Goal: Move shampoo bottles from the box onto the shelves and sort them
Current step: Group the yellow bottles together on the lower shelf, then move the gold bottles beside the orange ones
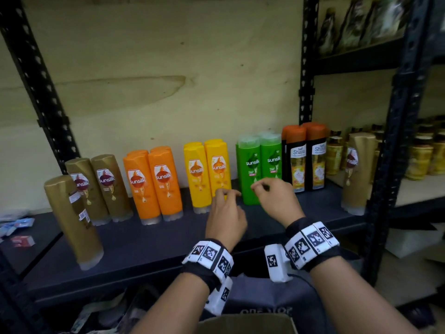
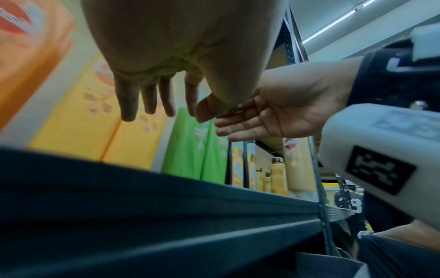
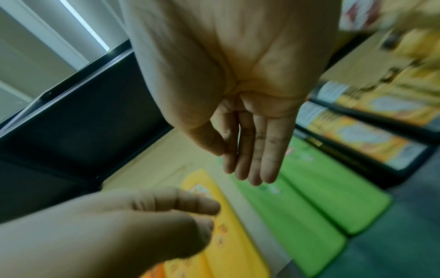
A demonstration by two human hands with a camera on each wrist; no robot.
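Note:
Shampoo bottles stand in colour pairs along the dark shelf [image 1: 156, 244]: gold [image 1: 106, 186], orange [image 1: 154, 184], yellow [image 1: 207, 172], green [image 1: 260, 165], and black ones with orange caps [image 1: 305, 157]. A lone gold bottle [image 1: 72, 220] leans at the front left. Another gold bottle [image 1: 356, 172] stands at the right post. My left hand [image 1: 225, 213] hovers before the yellow pair, fingers relaxed and holding nothing [image 2: 152, 97]. My right hand [image 1: 277, 201] hovers before the green pair, fingers straight and empty [image 3: 247, 150]. The cardboard box [image 1: 245, 324] shows at the bottom edge.
A black upright post [image 1: 395, 165] separates this bay from a shelf of golden jars [image 1: 423, 155]. Small packets [image 1: 16, 225] lie at the far left. A grey bag [image 1: 265, 300] sits below the shelf front. Bare shelf board lies in front of the bottle row.

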